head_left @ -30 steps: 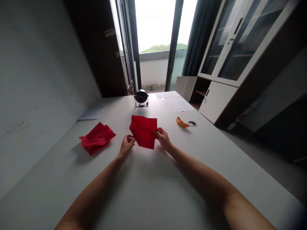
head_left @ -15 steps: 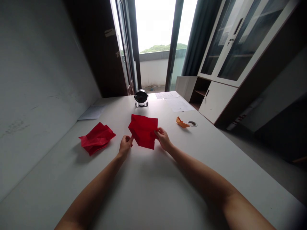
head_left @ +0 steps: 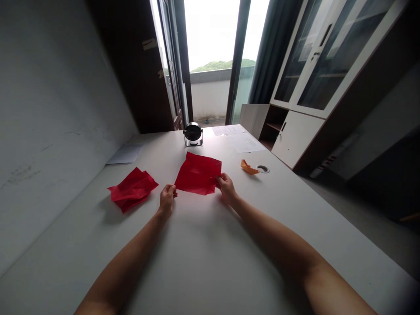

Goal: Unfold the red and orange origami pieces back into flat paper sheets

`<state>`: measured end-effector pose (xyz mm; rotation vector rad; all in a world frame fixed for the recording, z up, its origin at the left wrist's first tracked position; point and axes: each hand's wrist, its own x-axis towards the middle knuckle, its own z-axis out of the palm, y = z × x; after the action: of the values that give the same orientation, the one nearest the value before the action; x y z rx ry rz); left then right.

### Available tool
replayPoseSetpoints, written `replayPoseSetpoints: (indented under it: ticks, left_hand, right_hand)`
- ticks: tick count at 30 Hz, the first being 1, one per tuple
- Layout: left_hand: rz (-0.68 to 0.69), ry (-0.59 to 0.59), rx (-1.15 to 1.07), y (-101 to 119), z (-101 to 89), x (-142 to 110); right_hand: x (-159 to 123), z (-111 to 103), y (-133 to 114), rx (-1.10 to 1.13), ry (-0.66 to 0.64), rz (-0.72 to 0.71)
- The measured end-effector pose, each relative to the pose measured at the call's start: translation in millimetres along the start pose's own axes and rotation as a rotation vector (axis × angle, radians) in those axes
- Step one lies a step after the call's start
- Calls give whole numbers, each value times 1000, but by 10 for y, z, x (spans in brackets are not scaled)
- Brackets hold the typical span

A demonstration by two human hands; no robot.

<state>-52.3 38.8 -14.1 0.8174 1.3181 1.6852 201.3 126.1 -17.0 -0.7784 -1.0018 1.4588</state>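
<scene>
A creased red sheet of paper (head_left: 198, 174) is stretched between my two hands, above the white table. Its lower left corner is pinched in my left hand (head_left: 168, 197), fingers closed. My right hand (head_left: 226, 186) grips the right edge, with the thumb on top of the sheet. Left of my left hand lies a second, crumpled red sheet (head_left: 133, 190), which neither hand touches.
On the white table (head_left: 203, 262) stands a round black lamp-like device (head_left: 193, 133) at the back. To the right lie a folded orange paper boat (head_left: 249, 168) and a roll of tape (head_left: 263, 169). White papers (head_left: 244, 142) rest near the far right edge, and another (head_left: 124, 154) by the wall.
The red sheet is now spread wider and has turned. My left hand has moved slightly left with its corner, and my right hand a little to the right. The other things stay put.
</scene>
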Motion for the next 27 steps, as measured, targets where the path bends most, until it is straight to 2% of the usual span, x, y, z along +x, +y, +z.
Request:
replayPoseSetpoints:
  ticks: [8, 14, 16, 21, 27]
  left_hand:
    - [-80, -38, -74, 90, 0, -21]
    - [-214, -248, -91, 167, 6, -13]
    - [-256, -278, -115, 169, 17, -24]
    - [-271, -266, -161, 185, 38, -71]
    - [-201, -274, -123, 213, 15, -62]
  right_hand:
    - [-31, 30, -96, 84, -102, 86]
    - [-69, 66, -111, 89, -236, 201]
    - [-79, 76, -107, 96, -276, 234]
    - [-63, 68, -101, 105, -223, 225]
    - [-61, 55, -108, 143, -218, 264]
